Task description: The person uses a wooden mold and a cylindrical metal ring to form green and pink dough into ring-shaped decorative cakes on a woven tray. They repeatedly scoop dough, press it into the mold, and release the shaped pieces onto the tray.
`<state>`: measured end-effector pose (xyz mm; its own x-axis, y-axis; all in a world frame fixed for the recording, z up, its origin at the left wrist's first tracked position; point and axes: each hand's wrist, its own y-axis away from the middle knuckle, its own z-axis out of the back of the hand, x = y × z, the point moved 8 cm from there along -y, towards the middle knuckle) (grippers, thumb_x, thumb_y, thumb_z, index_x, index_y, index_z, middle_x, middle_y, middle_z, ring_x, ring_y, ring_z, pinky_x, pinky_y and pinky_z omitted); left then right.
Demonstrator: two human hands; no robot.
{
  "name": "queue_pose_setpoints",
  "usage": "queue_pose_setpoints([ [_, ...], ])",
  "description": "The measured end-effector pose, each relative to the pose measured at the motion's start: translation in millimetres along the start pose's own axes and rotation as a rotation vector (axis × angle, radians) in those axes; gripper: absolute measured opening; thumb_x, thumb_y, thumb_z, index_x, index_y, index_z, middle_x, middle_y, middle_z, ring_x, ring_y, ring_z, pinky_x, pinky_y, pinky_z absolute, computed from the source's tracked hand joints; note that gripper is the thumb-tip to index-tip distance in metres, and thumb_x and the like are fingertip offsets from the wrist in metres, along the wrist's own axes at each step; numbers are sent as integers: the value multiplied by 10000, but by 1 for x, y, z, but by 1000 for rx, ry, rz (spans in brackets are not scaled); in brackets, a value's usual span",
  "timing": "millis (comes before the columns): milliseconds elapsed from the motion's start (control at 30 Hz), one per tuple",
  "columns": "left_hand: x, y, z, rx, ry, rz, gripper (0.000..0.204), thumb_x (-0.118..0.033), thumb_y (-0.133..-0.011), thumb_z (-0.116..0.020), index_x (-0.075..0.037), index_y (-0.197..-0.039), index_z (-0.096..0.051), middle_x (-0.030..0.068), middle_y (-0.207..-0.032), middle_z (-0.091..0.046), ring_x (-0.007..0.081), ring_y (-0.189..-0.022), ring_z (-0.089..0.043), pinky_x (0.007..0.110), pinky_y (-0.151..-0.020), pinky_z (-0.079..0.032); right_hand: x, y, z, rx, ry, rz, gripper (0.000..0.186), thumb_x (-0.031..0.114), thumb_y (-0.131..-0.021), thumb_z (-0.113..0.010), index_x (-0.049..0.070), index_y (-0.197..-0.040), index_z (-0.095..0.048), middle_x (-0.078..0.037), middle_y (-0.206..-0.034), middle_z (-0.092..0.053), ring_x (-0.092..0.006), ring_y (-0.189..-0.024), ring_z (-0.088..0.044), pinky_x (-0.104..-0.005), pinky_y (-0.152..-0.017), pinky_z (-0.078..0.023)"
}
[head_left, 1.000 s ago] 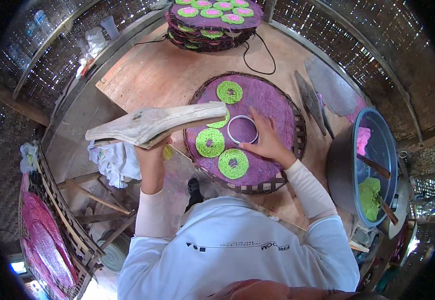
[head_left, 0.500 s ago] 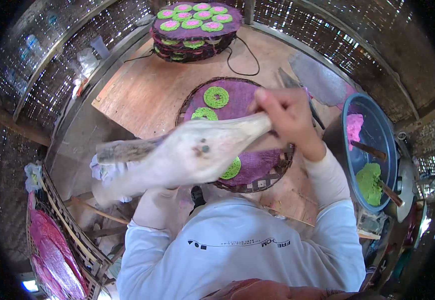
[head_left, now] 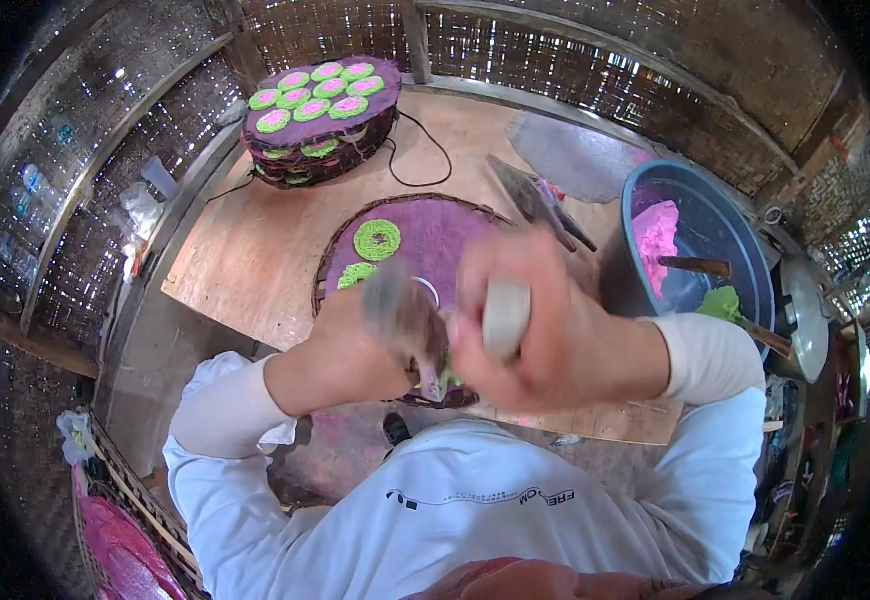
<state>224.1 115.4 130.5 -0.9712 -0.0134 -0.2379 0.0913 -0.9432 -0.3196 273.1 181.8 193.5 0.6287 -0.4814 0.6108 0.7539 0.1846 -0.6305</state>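
Note:
Both my hands are close together over the near part of a round woven tray (head_left: 460, 222) lined with purple cloth. My left hand (head_left: 340, 345) is closed around a blurred, grey-brown wooden handle (head_left: 391, 298). My right hand (head_left: 545, 320) wraps round a pale, rounded wooden handle end (head_left: 506, 318). The handles seem to belong to one hand tool; its middle is hidden by the hands and motion blur. On the purple cloth lie green lacy noodle rounds, one whole round (head_left: 377, 240) at the far left and another (head_left: 358, 275) partly behind my left hand.
A stack of trays (head_left: 320, 150) bearing green-and-pink rounds stands at the far left of the wooden board (head_left: 225, 250). At right, a blue basin (head_left: 767, 250) holds pink dough (head_left: 655, 235), green dough (head_left: 721, 303) and wooden sticks. Dark flat blades (head_left: 530, 200) lie beyond the tray.
The white cloth held up in my right hand has left the space over the tray. My hands have come together above it, gripping the wooden handles. The view has shifted.

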Motion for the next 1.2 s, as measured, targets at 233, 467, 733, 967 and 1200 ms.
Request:
queue_pose_setpoints([
  [233, 49, 25, -37, 184, 445, 210, 314, -236, -621, -727, -77, -871, -622, 98, -791, -617, 234, -720, -607, 330, -646, -472, 25, 93, 104, -166, 9, -144, 156, 206, -781, -545, 73, -847, -499, -49, -640, -484, -203, -488, -504, -302, -462, -421],
  [467, -7, -39, -75, -191, 1281, 5, 513, -149, -629, -753, -22, -1080, -543, 94, -947, -604, 185, -884, -583, 308, -798, -469, -50, 151, 221, -1291, -760, 214, 183, 221, -851, -438, 104, -710, -444, -20, -521, -392, -147, -424, -433, -277, -440, -410],
  [733, 40, -52, 9, -678, 1319, -520, 375, -127, -744, -638, -38, -1069, -474, 174, -1012, -530, 264, -908, -564, 416, -838, -482, -57, 141, 120, -829, 28, -388, 178, 245, -821, -582, 68, -825, -559, -100, -746, -594, -224, -715, -602, -350, -633, -479],
  [967, 39, -40, 41, -941, 632, -530, 336, -221, -788, -615, -22, -1028, -490, 153, -894, -495, 300, -903, -552, 405, -838, -491, -47, 267, 272, 83, 2061, -999, 147, 208, -747, -561, 108, -803, -653, -60, -810, -636, -230, -764, -616, -330, -588, -475],
  [1200, 60, -65, 16, -944, 723, -56, 279, -127, -763, -623, -20, -991, -503, 147, -867, -523, 269, -837, -573, 374, -744, -511, -117, 355, 311, 541, 1877, -1319, 147, 159, -716, -545, 117, -739, -684, -89, -718, -655, -215, -636, -639, -361, -462, -448],
])
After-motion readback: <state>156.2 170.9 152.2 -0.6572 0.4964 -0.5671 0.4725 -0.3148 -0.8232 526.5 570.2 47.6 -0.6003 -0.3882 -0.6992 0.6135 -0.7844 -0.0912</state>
